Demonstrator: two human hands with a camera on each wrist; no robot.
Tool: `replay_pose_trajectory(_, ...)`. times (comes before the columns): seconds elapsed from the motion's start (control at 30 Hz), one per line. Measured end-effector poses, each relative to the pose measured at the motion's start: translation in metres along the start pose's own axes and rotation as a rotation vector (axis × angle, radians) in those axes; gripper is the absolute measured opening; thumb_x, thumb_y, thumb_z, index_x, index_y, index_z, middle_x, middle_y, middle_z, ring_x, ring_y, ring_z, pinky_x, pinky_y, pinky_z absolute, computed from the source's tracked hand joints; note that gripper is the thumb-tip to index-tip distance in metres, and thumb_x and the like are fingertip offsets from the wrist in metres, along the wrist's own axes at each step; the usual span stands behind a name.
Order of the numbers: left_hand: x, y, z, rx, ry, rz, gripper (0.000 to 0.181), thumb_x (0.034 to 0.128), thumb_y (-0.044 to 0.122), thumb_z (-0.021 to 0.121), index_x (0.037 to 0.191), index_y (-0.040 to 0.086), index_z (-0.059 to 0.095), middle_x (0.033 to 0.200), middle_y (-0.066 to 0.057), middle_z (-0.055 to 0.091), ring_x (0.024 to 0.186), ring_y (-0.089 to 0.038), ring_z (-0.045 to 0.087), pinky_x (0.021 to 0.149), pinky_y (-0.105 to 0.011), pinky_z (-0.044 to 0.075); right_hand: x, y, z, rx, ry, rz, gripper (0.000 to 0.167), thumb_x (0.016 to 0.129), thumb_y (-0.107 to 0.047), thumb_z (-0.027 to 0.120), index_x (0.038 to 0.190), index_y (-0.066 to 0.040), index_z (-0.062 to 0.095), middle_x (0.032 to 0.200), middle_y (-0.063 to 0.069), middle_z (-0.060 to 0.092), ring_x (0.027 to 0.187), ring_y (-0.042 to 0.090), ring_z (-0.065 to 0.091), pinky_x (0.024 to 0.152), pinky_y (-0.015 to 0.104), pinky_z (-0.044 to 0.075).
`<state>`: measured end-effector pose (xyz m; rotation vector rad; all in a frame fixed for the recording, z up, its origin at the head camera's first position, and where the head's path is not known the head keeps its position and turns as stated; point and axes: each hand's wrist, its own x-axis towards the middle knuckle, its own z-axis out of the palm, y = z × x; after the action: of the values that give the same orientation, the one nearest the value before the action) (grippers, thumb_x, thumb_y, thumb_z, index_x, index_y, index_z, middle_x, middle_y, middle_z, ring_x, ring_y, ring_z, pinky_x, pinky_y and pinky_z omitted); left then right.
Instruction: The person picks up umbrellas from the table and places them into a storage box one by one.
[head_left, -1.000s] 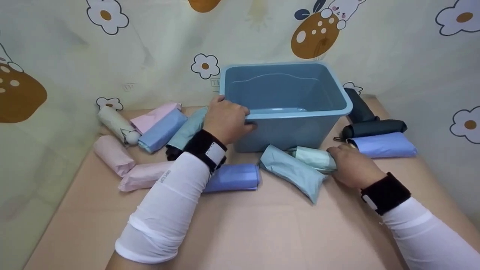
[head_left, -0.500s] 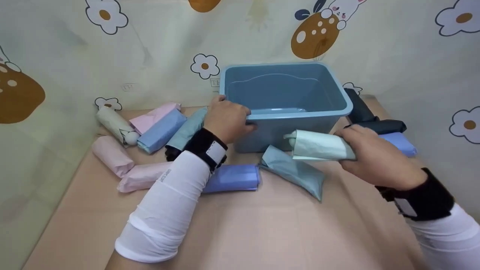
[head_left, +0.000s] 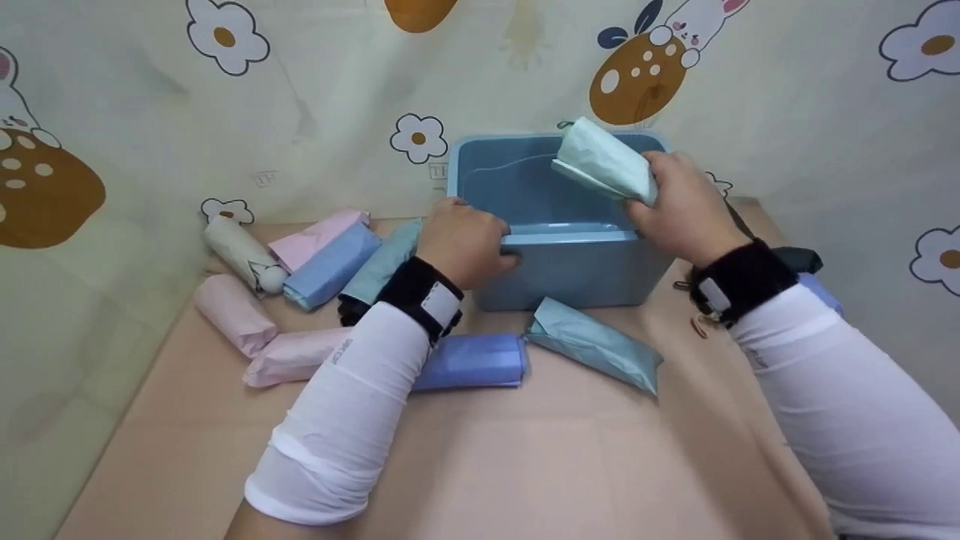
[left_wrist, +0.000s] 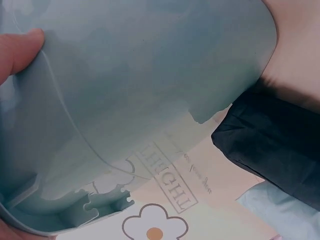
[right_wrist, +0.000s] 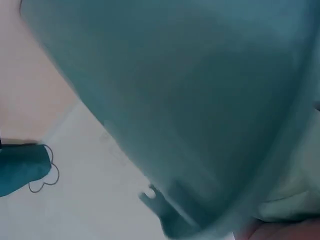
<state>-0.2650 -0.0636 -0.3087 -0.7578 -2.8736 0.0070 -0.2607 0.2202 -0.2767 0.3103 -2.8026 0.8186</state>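
Observation:
A blue plastic bin (head_left: 574,274) stands at the back of the table. My left hand (head_left: 465,244) grips its near left rim, the thumb on the outer wall. Above the bin's opening, my right hand (head_left: 686,206) holds a pale mint folded umbrella (head_left: 604,157) by one end, its far end tilted up. The right wrist view shows the bin's wall (right_wrist: 175,100) close up and blurred, with part of the mint umbrella (right_wrist: 295,200) at the right edge. In front of the bin lies a teal folded umbrella (head_left: 596,343). Part of the bin's inside is hidden by the right hand.
Left of the bin lie several wrapped umbrellas: a cream one (head_left: 240,251), a pink one (head_left: 236,311), a blue one (head_left: 334,266) and a teal one (head_left: 382,259). A periwinkle one (head_left: 472,361) lies near the left forearm. Right, a black one (head_left: 799,259) is partly covered.
My right hand has picked up the mint umbrella from the table and carried it up and left, over the bin. My left hand stays on the rim.

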Motion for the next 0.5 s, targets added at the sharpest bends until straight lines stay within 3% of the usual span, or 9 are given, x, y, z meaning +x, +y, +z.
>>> replay_pose_trajectory(0.2, 0.001, 0.003, 0.003, 0.001, 0.035, 0.008, 0.039, 0.0956, 0.05, 0.07, 0.08, 0.014, 0.074, 0.073, -0.002, 0.073, 0.085, -0.025, 0.074, 0.106, -0.049, 0.047, 0.016, 0.009, 0.008, -0.054, -0.1, 0.107, 0.058, 0.099, -0.017, 0.062, 0.15, 0.005, 0.048, 0.137, 0.029, 0.059, 0.118, 0.042, 0.056, 0.106, 0.064, 0.046)
replay_pose_trajectory(0.5, 0.002, 0.002, 0.003, -0.017, 0.026, -0.017, 0.039, 0.0951, 0.048, 0.071, 0.076, 0.013, 0.072, 0.069, -0.002, 0.07, 0.083, -0.025, 0.073, 0.104, -0.048, 0.046, 0.03, 0.006, 0.009, -0.139, -0.249, 0.241, 0.059, 0.097, -0.015, 0.056, 0.15, 0.007, 0.047, 0.132, 0.027, 0.059, 0.106, 0.04, 0.056, 0.089, 0.053, 0.051)
